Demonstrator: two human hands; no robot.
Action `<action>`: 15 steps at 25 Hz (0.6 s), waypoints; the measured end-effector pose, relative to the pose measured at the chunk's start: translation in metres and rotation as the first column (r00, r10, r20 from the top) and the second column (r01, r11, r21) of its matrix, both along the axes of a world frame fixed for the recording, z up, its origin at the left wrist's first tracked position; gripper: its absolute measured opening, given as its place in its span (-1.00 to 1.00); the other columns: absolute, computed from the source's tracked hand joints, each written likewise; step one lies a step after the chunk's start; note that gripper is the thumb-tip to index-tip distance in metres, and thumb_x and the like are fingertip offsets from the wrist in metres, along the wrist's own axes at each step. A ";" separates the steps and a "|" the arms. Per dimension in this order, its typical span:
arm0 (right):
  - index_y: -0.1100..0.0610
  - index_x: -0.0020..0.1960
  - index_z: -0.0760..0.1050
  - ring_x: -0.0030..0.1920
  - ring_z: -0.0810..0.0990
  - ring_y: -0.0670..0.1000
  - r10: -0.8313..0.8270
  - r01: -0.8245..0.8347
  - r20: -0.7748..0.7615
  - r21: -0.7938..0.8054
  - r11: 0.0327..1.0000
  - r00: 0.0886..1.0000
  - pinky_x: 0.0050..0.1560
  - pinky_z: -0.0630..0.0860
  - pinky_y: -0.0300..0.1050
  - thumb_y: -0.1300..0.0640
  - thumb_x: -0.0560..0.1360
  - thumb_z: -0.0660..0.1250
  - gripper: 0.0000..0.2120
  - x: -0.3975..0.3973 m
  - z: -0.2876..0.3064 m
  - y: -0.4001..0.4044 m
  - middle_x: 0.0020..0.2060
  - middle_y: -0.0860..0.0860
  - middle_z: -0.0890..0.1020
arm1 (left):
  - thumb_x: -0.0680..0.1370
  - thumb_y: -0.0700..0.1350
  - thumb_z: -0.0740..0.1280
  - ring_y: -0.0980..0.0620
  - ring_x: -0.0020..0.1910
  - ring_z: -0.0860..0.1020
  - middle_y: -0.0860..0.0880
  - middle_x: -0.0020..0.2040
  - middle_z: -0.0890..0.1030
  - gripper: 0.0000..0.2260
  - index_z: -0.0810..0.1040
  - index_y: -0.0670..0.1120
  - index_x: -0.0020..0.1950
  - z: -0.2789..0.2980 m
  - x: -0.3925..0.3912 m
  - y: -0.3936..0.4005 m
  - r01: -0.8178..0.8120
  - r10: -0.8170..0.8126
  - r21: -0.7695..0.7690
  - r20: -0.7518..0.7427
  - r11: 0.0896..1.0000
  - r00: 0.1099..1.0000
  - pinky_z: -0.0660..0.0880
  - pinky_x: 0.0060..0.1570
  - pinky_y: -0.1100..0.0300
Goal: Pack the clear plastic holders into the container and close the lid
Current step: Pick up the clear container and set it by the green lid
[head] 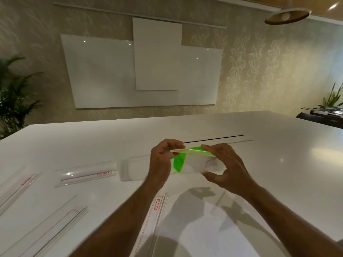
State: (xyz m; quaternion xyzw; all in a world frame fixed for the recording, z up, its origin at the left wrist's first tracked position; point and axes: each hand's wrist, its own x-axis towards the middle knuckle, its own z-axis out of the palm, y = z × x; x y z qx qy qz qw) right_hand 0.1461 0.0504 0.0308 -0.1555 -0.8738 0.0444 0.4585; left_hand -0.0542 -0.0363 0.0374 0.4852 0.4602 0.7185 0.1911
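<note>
Green plastic is showing at the centre of the frame, where I am holding the container [194, 164] above the white table [278, 154] with both hands. My left hand [162, 160] is pinching the left end of the green lid [193, 151], thumb and fingers pressed together on its edge, and my right hand [220, 166] is gripping the right side, fingers on top of the lid and thumb under the clear body. The lid looks partly raised, so I judge I am opening it for packing. I should be lifting evenly at both ends and keeping the body level. The clear plastic holders [87, 175] are lying on the table at the left and lower left of the frame, with one [157, 210] near my left forearm at lower centre, all well apart from the container. Blur is hiding whether anything is inside.
</note>
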 end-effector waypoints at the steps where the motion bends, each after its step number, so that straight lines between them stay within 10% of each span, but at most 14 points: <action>1: 0.04 0.38 0.46 0.04 0.45 -0.01 -0.022 0.022 0.020 0.003 1.000 1.000 0.06 0.46 -0.16 0.06 0.28 0.57 -0.31 -0.002 0.002 0.000 0.02 -0.03 0.49 | 0.42 -0.38 0.15 -0.07 0.00 0.65 -0.19 -0.07 0.71 -0.68 0.66 -0.22 -0.04 0.002 -0.005 -0.003 0.056 -0.060 0.040 0.107 0.998 0.992 0.57 -0.04 0.24; 6: -0.02 0.38 0.45 0.02 0.35 -0.11 -0.107 0.106 0.124 0.019 0.994 0.986 0.12 0.41 -0.04 -0.03 0.26 0.51 -0.30 -0.017 0.012 -0.001 0.02 -0.12 0.44 | 0.49 0.09 0.27 -0.11 0.00 0.64 -0.18 -0.03 0.69 -0.63 0.66 -0.19 0.00 -0.001 -0.022 -0.023 0.048 -0.032 0.158 -0.103 0.986 0.994 0.58 -0.07 0.10; 15: 0.01 0.33 0.48 0.01 0.46 0.02 -0.116 0.097 0.209 0.096 0.991 0.971 0.09 0.42 -0.02 -0.12 0.24 0.47 -0.31 -0.047 0.019 -0.008 0.03 -0.05 0.51 | 0.34 0.03 0.55 0.02 0.00 0.64 -0.01 -0.01 0.70 -0.66 0.65 -0.08 0.04 -0.003 -0.054 -0.047 -0.169 0.180 0.064 -0.415 0.984 0.892 0.63 0.03 0.08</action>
